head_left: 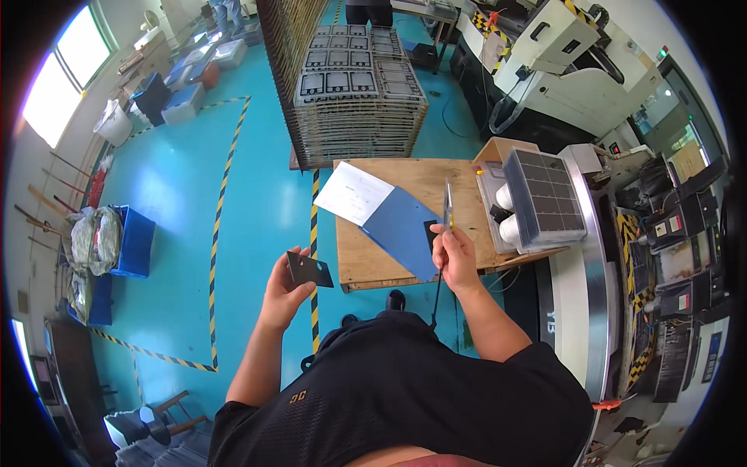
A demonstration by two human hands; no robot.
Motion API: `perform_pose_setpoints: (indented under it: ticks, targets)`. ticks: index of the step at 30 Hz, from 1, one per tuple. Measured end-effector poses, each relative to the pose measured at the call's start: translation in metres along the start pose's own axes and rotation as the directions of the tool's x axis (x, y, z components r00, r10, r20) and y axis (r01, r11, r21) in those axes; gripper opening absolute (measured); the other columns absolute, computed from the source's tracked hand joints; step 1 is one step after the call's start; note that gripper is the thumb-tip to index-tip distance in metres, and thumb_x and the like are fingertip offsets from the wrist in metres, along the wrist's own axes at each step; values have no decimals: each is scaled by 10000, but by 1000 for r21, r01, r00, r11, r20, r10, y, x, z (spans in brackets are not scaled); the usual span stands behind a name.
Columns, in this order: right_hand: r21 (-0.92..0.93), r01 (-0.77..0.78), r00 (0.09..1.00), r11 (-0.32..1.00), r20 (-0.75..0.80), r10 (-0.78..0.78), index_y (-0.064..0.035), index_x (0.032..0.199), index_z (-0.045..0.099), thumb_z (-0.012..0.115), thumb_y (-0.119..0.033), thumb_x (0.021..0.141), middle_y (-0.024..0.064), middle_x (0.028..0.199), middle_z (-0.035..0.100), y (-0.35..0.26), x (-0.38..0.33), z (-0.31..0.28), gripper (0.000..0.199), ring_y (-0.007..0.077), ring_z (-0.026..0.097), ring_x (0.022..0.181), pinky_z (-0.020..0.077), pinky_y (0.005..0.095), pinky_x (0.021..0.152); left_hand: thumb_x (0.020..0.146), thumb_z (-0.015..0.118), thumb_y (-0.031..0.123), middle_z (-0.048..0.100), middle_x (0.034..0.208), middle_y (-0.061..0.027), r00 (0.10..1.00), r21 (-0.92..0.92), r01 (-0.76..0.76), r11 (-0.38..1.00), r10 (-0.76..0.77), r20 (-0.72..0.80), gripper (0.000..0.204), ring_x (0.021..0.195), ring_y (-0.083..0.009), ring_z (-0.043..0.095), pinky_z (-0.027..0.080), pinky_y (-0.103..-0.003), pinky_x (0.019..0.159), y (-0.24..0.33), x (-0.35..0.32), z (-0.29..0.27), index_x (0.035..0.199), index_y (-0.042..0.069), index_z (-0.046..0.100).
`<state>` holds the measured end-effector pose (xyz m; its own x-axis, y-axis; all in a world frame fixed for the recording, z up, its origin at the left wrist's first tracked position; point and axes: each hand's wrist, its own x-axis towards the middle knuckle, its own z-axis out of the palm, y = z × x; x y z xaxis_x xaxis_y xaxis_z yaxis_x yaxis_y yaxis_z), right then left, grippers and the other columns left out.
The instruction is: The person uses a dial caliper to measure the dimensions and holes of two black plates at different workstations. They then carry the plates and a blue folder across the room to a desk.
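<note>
My left hand (285, 294) is closed on a thin dark plate (313, 271) with small holes in it, thumb on its face, held out left of the wooden table. My right hand (455, 255) grips a caliper (447, 204) over the table's front part. Its slim silver jaws point up and away, and a dark strip hangs below the hand. Beneath the caliper lies a blue folder (402, 233), opened out, with a white written sheet (354, 193) on its far left side. The plate and the caliper are well apart.
The wooden table (420, 171) bears a clear case of dark square pieces (548, 194) and white rolls (507, 231) at its right. Beyond it stands a tall stack of racks (358, 128). Machines (572, 86) line the right. Blue bins (136, 245) stand left on the taped floor (175, 288).
</note>
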<state>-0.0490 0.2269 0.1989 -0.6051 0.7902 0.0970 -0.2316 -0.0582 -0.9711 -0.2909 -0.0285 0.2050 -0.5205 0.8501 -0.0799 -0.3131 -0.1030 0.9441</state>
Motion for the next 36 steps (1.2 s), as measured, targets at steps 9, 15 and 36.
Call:
perform_pose_setpoints:
  ticks: [9,15,36]
  targets:
    - [-89,-684,729,724,-112,675,-62,678,526,431,-677,930,-30,443,343,62,-35,-28,672,88,332,325,249,246,318,820,686,-21,424,1471,-149,996,-36,25,999,-28,-83,718,1265,-216,504,438,-371,1048,-2,-15,-4,1445,19,334]
    - [-189,-899,434,394,-270,860,-45,696,538,466,-764,850,9,445,376,133,-109,-78,739,145,381,335,290,310,342,809,694,-3,429,1462,-161,990,-42,54,998,-59,-128,729,1263,-220,503,435,-366,1044,-17,-20,-14,1443,9,334]
    - [-644,-675,732,360,-645,220,58,848,686,637,-517,831,285,876,673,255,62,-298,577,449,656,877,509,509,797,777,674,-11,464,1430,-158,970,76,210,975,-198,-139,730,1282,-225,482,390,-359,1070,-29,106,102,1432,15,354]
